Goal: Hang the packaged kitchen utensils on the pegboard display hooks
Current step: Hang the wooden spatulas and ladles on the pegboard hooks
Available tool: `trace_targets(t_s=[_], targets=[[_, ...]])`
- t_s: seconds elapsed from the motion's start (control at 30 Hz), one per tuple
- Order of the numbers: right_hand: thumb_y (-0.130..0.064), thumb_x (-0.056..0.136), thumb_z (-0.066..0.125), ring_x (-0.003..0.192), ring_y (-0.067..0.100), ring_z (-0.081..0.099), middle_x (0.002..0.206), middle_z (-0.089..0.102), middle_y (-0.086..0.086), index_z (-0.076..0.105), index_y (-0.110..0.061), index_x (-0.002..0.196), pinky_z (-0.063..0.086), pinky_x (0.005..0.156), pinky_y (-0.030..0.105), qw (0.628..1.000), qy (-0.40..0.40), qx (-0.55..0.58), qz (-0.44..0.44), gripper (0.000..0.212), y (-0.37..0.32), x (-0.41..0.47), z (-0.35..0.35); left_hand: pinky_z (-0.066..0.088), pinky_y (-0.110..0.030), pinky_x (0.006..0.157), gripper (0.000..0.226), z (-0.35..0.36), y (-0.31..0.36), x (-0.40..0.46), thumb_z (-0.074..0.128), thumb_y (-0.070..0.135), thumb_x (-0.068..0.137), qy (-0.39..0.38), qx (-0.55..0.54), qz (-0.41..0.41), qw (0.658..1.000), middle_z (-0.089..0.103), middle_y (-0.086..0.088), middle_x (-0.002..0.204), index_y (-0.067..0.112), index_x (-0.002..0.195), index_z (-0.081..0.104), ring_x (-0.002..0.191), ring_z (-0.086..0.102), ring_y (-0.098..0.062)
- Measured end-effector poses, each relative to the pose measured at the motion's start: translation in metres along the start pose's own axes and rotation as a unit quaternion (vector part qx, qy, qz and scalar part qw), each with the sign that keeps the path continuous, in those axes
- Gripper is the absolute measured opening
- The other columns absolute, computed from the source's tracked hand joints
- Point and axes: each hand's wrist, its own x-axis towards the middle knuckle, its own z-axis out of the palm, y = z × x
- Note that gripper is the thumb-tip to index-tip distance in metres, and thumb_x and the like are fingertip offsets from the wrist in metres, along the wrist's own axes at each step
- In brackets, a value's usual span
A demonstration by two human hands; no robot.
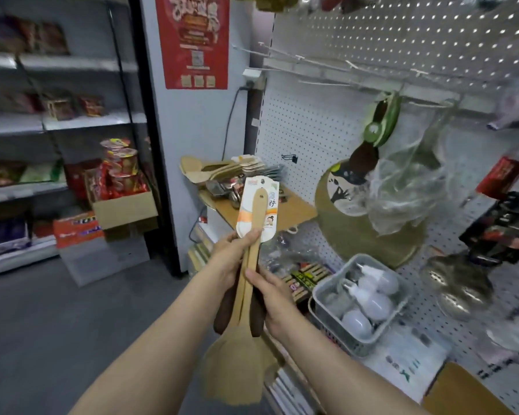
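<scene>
Overhead and to the right of the grip, the pegboard (402, 34) fills the wall, and its long bare hooks (285, 52) jut out towards the person, well above the held bundle; that looks like the open room to aim for. Lower right of the grip, one hook already carries a round mat (357, 229) and a clear bag (414, 187), so that stretch is crowded. Just beyond the grip, a small worktop (294, 208) holds a pile of more utensils (222, 172), probably the stock waiting its turn. Below right sits a basket (336, 330) of bulbs, close to the right forearm.

Both hands clench one bundle of wooden spatulas (237, 348), blades hanging down, handles up. The left hand (231, 256) pinches the bundle at the lower edge of the card (256, 211), thumb on its face; the right hand (270, 295) wraps the handles lower, steadying them. Held so, the card's top stands free, likely for threading onto a hook.
</scene>
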Motion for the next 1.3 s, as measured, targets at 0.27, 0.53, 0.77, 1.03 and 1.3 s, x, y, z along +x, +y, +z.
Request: trace_targets(t_s=[0.27, 0.53, 0.77, 1.03, 1.3], targets=[[-0.034, 0.078, 0.085, 0.107, 0.035, 0.071, 0.109, 0.076, 0.017, 0.078, -0.018, 0.111, 0.050, 0.105, 0.055, 1.000, 0.011, -0.015, 0.013, 0.037, -0.035, 0.167, 0.057, 0.059, -0.037, 0.084, 0.038, -0.020, 0.074, 0.160, 0.085, 0.030, 0.078, 0.021, 0.032, -0.009, 0.999, 0.076, -0.009, 0.098, 0.012, 0.106, 0.066, 0.090, 0.073, -0.025], [-0.025, 0.086, 0.079, 0.098, 0.029, 0.075, 0.103, 0.078, 0.013, 0.075, -0.015, 0.117, 0.057, 0.095, 0.043, 0.997, 0.064, 0.018, 0.030, 0.033, -0.050, 0.279, 0.097, 0.061, -0.038, 0.082, 0.064, -0.043, 0.107, 0.293, 0.091, 0.037, 0.070, -0.010, 0.042, -0.049, 0.998, 0.076, -0.011, 0.105, 0.008, 0.120, 0.064, 0.090, 0.073, -0.025], [-0.025, 0.087, 0.078, 0.101, 0.030, 0.074, 0.108, 0.077, 0.013, 0.074, -0.016, 0.119, 0.056, 0.098, 0.045, 0.983, 0.161, 0.086, 0.013, 0.033, -0.058, 0.376, 0.148, 0.058, -0.042, 0.090, 0.051, -0.052, 0.141, 0.413, 0.087, 0.026, 0.077, -0.120, 0.074, -0.101, 0.985, 0.074, -0.014, 0.101, 0.003, 0.116, 0.063, 0.086, 0.069, -0.026], [-0.025, 0.088, 0.077, 0.109, 0.035, 0.071, 0.113, 0.075, 0.017, 0.076, -0.017, 0.117, 0.049, 0.106, 0.055, 0.960, 0.249, 0.130, -0.002, 0.030, -0.067, 0.438, 0.193, 0.057, -0.048, 0.094, 0.064, -0.056, 0.169, 0.489, 0.092, 0.032, 0.069, -0.206, 0.099, -0.155, 0.961, 0.075, -0.019, 0.106, 0.001, 0.117, 0.065, 0.090, 0.071, -0.027], [-0.017, 0.093, 0.072, 0.093, 0.037, 0.074, 0.109, 0.074, 0.025, 0.072, -0.011, 0.119, 0.061, 0.083, 0.047, 0.942, 0.286, 0.177, -0.003, 0.027, -0.077, 0.450, 0.181, 0.059, -0.036, 0.073, 0.058, -0.030, 0.152, 0.512, 0.086, 0.030, 0.076, -0.260, 0.104, -0.197, 0.940, 0.077, -0.013, 0.097, 0.003, 0.122, 0.063, 0.085, 0.074, -0.025]])
